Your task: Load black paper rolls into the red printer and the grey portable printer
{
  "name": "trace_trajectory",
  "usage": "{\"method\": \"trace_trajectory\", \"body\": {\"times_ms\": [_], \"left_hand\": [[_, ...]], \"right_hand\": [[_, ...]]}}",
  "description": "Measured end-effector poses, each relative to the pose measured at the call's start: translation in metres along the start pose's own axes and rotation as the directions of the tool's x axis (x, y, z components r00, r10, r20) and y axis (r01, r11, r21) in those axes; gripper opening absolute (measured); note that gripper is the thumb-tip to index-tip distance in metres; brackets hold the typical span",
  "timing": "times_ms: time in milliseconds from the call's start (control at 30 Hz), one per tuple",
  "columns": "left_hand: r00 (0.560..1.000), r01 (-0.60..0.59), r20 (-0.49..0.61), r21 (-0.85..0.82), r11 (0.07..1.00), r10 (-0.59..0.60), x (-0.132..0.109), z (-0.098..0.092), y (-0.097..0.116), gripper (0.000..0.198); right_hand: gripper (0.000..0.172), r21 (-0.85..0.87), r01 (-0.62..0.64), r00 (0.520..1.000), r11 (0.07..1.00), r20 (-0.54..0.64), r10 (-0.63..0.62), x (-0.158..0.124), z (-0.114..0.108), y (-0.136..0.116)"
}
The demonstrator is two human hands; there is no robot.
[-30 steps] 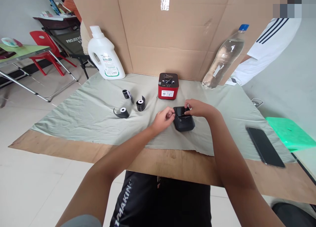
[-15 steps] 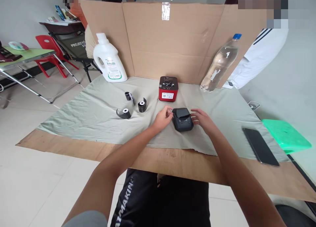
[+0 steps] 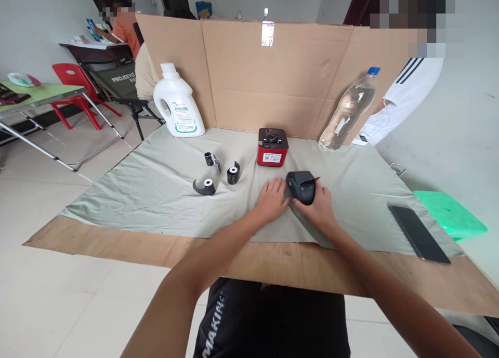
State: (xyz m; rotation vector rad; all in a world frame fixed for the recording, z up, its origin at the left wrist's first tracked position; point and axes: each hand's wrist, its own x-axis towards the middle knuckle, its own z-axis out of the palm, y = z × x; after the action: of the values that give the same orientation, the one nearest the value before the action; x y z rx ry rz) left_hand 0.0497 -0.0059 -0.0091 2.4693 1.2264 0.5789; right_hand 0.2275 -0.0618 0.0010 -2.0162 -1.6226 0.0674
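Note:
A small black portable printer sits slightly tilted over the cloth, with a dark strip of paper sticking out of its top. My right hand is wrapped round its right and near side, thumb in front. Just left of the printer, my left hand lies flat on the cloth, fingers stretched out and holding nothing. Behind the hands stands a red and black printer with a white label. To the left are three black paper rolls: one with a loose tail, one upright and one farther back.
A grey-green cloth covers the wooden board. A white detergent bottle and a water bottle lean against the cardboard screen. A phone lies at right, near a green stool. People are behind the screen.
My right hand has closed on the black printer and turned it. My left hand has come off the printer's left side and laid itself flat on the cloth. The view has shifted slightly.

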Motion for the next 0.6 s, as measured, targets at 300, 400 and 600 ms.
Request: {"method": "trace_trajectory", "body": {"times_ms": [300, 400, 600], "left_hand": [[0.96, -0.107, 0.27, 0.126, 0.986, 0.07, -0.006, 0.0, 0.005, 0.072], [0.959, -0.106, 0.275, 0.124, 0.987, 0.068, -0.007, -0.003, 0.006, 0.073], [0.962, -0.101, 0.261, 0.057, 0.993, 0.082, -0.008, -0.001, 0.008, 0.07]], "right_hand": [[0.104, -0.044, -0.265, 0.962, 0.963, -0.075, 0.261, 0.128, 0.029, -0.006], [0.104, -0.033, -0.279, 0.957, 0.96, -0.09, 0.275, 0.144, 0.039, -0.006], [0.107, -0.008, -0.306, 0.929, 0.952, -0.222, 0.297, 0.129, 0.048, -0.01]]}}
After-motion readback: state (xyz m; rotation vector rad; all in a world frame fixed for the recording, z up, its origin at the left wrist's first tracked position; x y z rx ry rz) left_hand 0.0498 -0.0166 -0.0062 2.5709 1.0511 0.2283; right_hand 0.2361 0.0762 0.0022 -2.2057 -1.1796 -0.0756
